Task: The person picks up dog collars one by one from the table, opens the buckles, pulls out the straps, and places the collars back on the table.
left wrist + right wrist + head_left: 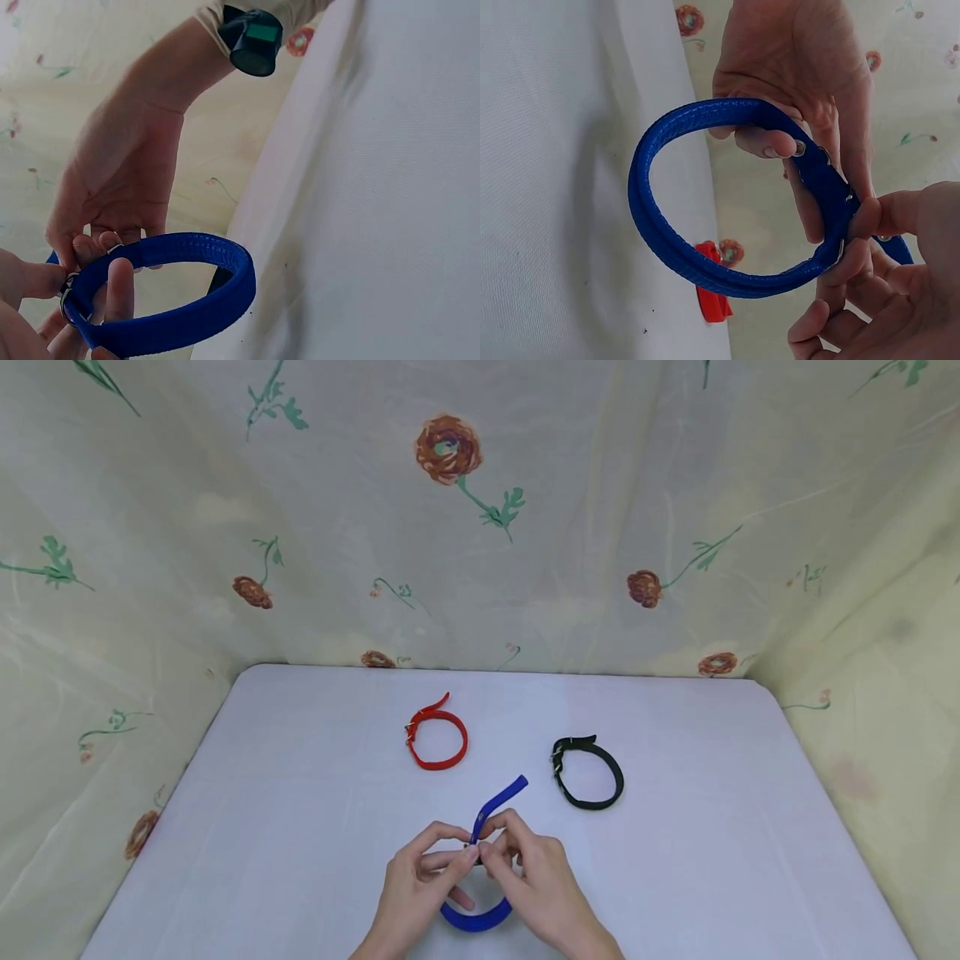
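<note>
Both hands hold a blue pet collar [477, 922] close to me, its band bent into a loop. My left hand [414, 885] pinches it at the buckle from the left. Opposite it, the thumb and fingers of my right hand [542, 878] pinch the same part. The strap's free end [504, 797] sticks up past the fingertips, away from me. A metal ring [67, 301] shows by the thumb in the left wrist view, and fingers partly hide the buckle. In the right wrist view a metal eyelet [800, 148] shows on the band beside a left fingertip.
A red collar [461, 745] lies buckled on the white table [285, 827], beyond the hands. Farther right rests a black collar [617, 777], also looped. A flowered curtain [330, 527] surrounds the table's back and sides.
</note>
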Available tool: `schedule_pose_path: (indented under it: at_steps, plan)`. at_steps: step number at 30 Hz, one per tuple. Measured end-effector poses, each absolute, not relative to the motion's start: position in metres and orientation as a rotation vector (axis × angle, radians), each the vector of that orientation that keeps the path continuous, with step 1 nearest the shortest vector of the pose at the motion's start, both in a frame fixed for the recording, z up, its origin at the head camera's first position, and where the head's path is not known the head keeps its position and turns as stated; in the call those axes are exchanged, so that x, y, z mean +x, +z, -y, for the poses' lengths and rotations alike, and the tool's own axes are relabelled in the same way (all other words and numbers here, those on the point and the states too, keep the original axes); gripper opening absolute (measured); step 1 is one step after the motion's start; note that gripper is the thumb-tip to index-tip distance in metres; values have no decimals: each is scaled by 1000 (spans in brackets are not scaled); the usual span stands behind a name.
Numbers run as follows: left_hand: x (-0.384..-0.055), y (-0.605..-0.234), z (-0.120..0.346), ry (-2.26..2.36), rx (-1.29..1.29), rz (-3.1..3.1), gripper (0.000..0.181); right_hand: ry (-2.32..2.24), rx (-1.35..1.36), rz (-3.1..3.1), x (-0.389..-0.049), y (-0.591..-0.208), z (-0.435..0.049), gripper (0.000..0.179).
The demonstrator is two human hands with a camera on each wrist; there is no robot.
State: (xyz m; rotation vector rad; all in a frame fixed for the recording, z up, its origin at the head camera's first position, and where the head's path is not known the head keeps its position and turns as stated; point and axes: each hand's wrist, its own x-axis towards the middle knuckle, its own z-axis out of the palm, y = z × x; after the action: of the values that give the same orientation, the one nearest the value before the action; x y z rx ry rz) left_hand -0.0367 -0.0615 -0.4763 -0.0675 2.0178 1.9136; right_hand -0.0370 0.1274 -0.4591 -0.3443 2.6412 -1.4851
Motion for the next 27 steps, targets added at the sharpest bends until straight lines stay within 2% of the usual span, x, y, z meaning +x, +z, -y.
schedule_pose_path:
  at_steps: [13,27]
  plan:
    - [-39,-476,62,1915,-92,-1983,39,-1466,-369,-2681,-38,-458,-129,4]
    - [-43,-474,66,1863,-244,-1955,50,-1429,-405,-2703,-37,-457,-137,5]
